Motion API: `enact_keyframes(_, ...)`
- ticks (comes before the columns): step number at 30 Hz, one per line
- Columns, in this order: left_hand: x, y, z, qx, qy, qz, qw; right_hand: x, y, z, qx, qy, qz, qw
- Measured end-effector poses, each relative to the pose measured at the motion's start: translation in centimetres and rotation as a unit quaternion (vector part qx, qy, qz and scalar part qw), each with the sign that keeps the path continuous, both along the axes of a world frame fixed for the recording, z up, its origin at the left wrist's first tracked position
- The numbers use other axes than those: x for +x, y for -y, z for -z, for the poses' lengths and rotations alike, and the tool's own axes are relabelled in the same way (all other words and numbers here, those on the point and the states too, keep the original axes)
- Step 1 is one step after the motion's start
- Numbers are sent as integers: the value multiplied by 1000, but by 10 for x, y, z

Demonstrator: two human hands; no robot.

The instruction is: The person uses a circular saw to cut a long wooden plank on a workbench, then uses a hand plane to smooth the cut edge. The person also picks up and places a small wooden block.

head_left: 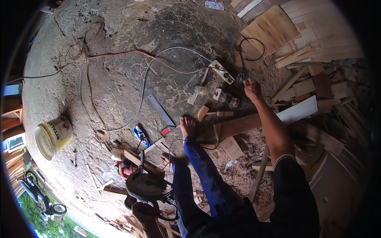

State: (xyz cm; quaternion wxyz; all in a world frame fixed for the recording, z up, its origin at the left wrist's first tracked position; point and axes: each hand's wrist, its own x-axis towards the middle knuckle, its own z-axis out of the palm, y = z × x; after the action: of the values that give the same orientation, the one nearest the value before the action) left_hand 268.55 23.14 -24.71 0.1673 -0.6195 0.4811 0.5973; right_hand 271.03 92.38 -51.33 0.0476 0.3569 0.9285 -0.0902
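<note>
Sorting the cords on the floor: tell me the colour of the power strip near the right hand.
White, the power strip shows best in the head view.

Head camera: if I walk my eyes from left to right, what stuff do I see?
Yellow bucket → circular saw in the left hand → bare foot → white power strip → right hand at a black cord → wood pile.
</note>
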Motion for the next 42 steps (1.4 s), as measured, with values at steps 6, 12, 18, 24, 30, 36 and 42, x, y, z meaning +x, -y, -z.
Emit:
enact_keyframes(6,10,-47,44,-109,37,104,988,-67,-32,53,-55,101,44,992)
enact_keyframes(12,-1,-74,57,-38,100,80,991,-122,-37,106,-123,151,73,978)
enact_keyframes(18,0,-92,70,-112,96,113,983,-140,-37,148,-94,189,-1,977)
enact_keyframes(24,-7,-88,77,-98,118,124,980,-140,-34,178,-96,227,3,969)
enact_keyframes(30,-12,-91,79,-87,121,124,981,-134,-31,188,-62,207,-69,974)
enact_keyframes(36,-16,-96,83,-70,116,126,983,-131,-28,203,-110,195,38,974)
enact_keyframes(42,-17,-99,83,-61,117,134,982,-134,-24,196,-44,200,-11,979)
